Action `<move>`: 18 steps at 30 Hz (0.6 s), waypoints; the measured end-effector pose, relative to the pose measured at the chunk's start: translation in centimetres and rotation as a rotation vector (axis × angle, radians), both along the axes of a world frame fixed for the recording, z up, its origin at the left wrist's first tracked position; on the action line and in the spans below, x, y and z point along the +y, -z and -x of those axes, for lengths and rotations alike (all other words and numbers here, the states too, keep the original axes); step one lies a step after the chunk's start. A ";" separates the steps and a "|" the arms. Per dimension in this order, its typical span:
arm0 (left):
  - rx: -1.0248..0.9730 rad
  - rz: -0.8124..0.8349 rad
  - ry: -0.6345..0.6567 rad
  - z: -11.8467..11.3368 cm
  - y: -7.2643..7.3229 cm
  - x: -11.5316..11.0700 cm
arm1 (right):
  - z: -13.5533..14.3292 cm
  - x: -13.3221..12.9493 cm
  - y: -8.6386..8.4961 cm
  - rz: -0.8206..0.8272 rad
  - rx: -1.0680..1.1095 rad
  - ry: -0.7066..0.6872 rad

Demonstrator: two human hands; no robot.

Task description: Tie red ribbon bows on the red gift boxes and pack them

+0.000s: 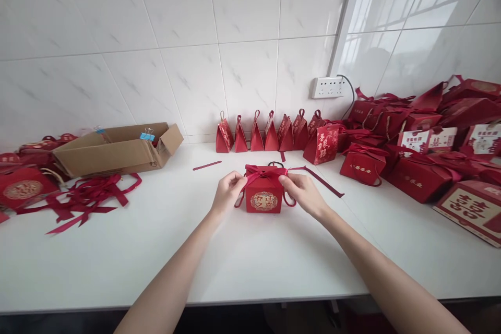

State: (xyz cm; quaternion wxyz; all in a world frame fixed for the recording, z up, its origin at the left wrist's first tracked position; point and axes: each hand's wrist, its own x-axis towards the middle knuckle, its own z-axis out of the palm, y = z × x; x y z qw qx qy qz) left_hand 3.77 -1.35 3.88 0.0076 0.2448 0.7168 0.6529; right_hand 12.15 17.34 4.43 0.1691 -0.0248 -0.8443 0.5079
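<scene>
A small red gift box [263,199] with a gold round emblem stands upright on the white table, cord handles hanging at its sides. Across its top lies a dark red ribbon [263,171], tied in a bow. My left hand [229,191] pinches the ribbon at the box's left, fingers closed. On the other side, my right hand [303,193] grips the ribbon between thumb and fingers. Behind the box, part of a thin dark loop shows. A loose ribbon strip [321,181] trails off to the right of the box.
Several triangular red boxes [256,138] line the tiled wall. Finished-looking red boxes [415,175] pile up at right. An open cardboard box [109,154] with a blue binder clip [147,136] stands at left, near tangled ribbons [92,193]. A power strip [327,87] is on the wall.
</scene>
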 end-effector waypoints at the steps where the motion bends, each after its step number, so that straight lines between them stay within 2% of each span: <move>1: 0.016 0.008 0.007 -0.1 -0.1 0.0 | 0.0 -0.1 0.0 -0.016 -0.012 0.000; 5: 0.011 0.003 0.028 -0.2 -0.1 0.0 | 0.1 -0.1 0.1 0.010 -0.046 -0.027; 10: -0.115 -0.037 0.064 0.3 0.3 -0.1 | 0.1 0.4 -0.3 0.166 -0.113 -0.173; 18: -0.207 -0.168 0.075 0.9 1.2 0.3 | 0.3 0.6 0.0 0.442 -0.123 -0.235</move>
